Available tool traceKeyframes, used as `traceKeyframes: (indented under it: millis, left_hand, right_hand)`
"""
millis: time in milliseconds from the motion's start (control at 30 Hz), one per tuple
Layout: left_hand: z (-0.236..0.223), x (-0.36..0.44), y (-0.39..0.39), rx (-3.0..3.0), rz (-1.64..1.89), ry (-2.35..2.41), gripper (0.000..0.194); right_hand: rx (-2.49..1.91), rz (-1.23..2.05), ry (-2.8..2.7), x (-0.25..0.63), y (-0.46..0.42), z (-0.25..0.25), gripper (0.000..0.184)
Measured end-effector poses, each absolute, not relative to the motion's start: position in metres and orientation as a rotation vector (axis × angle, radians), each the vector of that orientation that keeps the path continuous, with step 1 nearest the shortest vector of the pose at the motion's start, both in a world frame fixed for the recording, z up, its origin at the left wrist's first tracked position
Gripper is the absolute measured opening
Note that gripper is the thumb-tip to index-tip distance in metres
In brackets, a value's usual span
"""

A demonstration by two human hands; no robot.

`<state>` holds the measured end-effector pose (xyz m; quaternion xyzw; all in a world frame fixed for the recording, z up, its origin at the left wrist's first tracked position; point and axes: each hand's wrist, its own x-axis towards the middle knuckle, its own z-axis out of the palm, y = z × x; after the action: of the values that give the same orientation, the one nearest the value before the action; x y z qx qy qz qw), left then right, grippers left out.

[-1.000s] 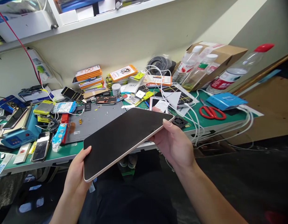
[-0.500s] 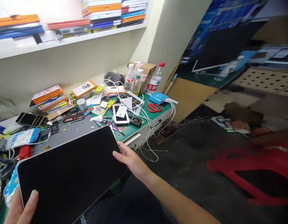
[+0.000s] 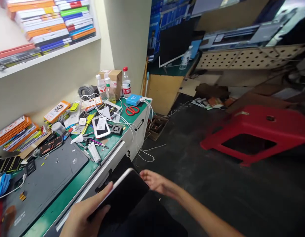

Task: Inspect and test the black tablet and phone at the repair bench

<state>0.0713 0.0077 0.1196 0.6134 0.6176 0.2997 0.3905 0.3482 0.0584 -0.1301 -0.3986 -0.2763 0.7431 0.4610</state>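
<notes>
A large tablet [image 3: 127, 194] with a dark screen and a pale metal edge is tilted over my lap, below the desk's front edge. My left hand [image 3: 89, 209] grips its left side, the thumb and fingers on opposite faces. Just beyond the tablet's far right edge is my right hand [image 3: 157, 182], its fingers loosely extended and seemingly free of the tablet. The lower part of the tablet blends into dark clothing, so its near edge is hard to see.
The desk's grey mat [image 3: 51, 174] lies to the left. Behind it are a white tablet [image 3: 101, 127], red scissors [image 3: 132, 110], bottles and stacked boxes. White cables [image 3: 136, 140] hang off the desk's end. A red stool [image 3: 263, 128] stands on the floor at right.
The view has swung right. The tablet has moved away from over the desk toward my lap and turned more edge-on. My right hand has let go of its corner; my left hand still grips it.
</notes>
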Motion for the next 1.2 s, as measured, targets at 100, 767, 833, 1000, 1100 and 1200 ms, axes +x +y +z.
traceKeyframes:
  millis: [100,767,833,1000,1100,1200]
  left_hand:
    - [0.101,0.102,0.051,1.884,0.316,1.161,0.046]
    - [0.023,0.178,0.117,1.895,0.016,1.093,0.057]
    - [0.019,0.176,0.118,1.92,-0.014,1.115,0.058]
    - [0.007,0.173,0.116,1.926,0.037,1.102,0.062]
    - [0.003,0.17,0.113,1.914,0.061,1.063,0.061]
    - [0.006,0.163,0.114,1.912,0.073,1.045,0.058]
  right_hand:
    - [-1.236,1.731,-0.558,0.413,0.118,-0.154,0.027]
    - [-1.936,0.951,-0.954,0.439,0.397,-0.217,0.029]
    - [-1.949,0.91,-0.968,0.438,0.387,-0.218,0.028]
    - [-1.861,0.912,-1.006,0.436,0.323,-0.231,0.034]
    - [-1.767,1.011,-1.058,0.445,0.259,-0.247,0.043]
    - [-1.767,1.082,-1.064,0.457,0.193,-0.257,0.049]
